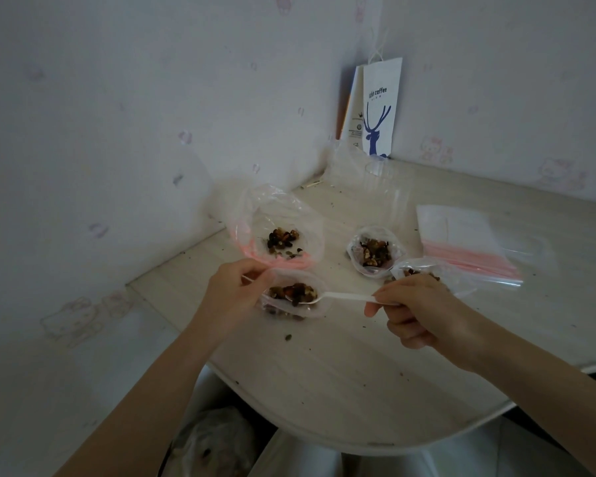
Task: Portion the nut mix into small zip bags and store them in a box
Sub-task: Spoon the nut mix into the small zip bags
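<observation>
Nut mix (295, 292) sits in a small clear bag (320, 309) at the near left of the desk (324, 373), right in front of you and between your two hands. Your left hand (236, 290) grips the left edge of that bag, its fingers (255, 270) curled over the rim and holding the mouth open. Your right hand (424, 311) pinches the handle end of a white plastic spoon (344, 297), the thumb and first finger closed on it and the other fingers curled under. The spoon lies nearly level and points left, with its bowl resting in the nut mix inside the bag. Just behind the bag a larger zip bag (248, 215) with a pink strip stands open with a small heap of nuts at the bottom. To the right of it a second portion (375, 253) sits in a clear wrapper, apart from the first bag. A third bag (461, 270) with some nuts lies just behind your right hand, partly hidden by it. Beyond that a flat stack of empty zip bags (461, 232) with pink strips lies on the desk. A white paper bag (381, 108) with a blue deer stands in the far corner against the wall. Crumbs (287, 337) are scattered over the desk.
</observation>
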